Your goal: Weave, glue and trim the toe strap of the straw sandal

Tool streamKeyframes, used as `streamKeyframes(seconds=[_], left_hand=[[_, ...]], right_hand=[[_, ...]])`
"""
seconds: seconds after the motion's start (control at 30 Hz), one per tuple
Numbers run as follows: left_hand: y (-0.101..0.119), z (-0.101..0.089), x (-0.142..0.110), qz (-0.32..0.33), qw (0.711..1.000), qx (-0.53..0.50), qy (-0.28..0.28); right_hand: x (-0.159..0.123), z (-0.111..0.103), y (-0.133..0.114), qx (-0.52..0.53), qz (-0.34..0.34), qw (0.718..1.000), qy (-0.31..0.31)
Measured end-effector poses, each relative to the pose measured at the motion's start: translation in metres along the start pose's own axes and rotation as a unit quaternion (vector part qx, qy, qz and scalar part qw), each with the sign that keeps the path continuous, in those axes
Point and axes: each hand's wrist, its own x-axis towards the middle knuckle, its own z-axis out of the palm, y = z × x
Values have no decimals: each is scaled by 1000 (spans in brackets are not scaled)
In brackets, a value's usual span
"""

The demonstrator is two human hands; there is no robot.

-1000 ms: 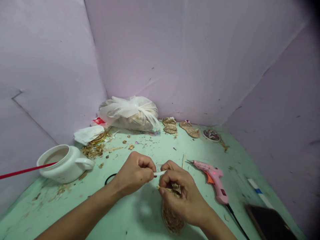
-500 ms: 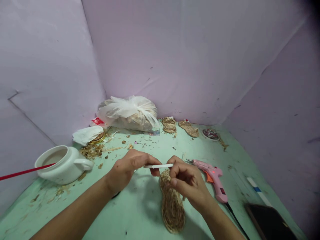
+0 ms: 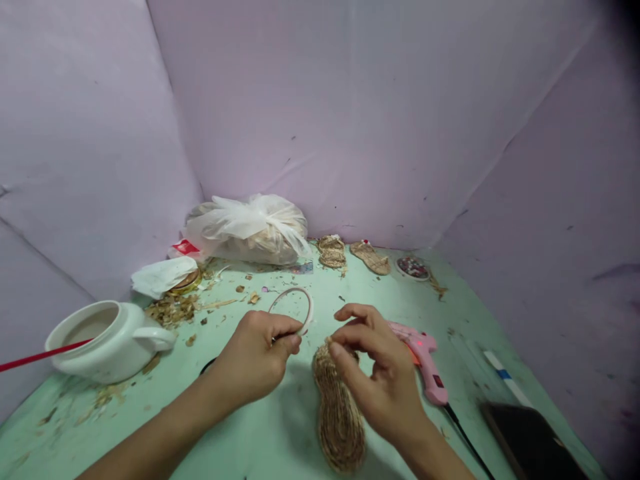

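Observation:
My left hand (image 3: pixel 270 350) is closed on a thin white ring (image 3: pixel 309 308), which looks like a narrow roll of tape; its upper arc stands clear above the fingers. To its right, my right hand (image 3: pixel 377 367) has its index finger raised. The thumb and another finger come together at a tiny pale bit that is too small to name. Just below these fingertips is a woven straw sandal sole (image 3: pixel 341 427), its upper end partly covered by the hand. A pink glue gun (image 3: pixel 431 370) lies behind and right of my right hand, its nozzle hidden.
A white pot (image 3: pixel 113 347) with a red stick (image 3: pixel 45 355) stands at left. Behind are a tied plastic bag (image 3: pixel 250 230), two small straw sandals (image 3: pixel 332 252) (image 3: pixel 370 257) and a dish of beads (image 3: pixel 413 268). A dark phone-like slab (image 3: pixel 530 440) lies front right. Straw scraps (image 3: pixel 173 310) litter the table.
The white ring has turned from edge-on to showing its round opening. My right hand has come away from it, index finger lifted. The view has shifted slightly.

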Motion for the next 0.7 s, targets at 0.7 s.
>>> streamKeyframes(seconds=[0.7], left_hand=[[8, 1, -2, 75, 997, 22, -7]], right_hand=[[2, 9, -1, 118, 119, 986, 4]])
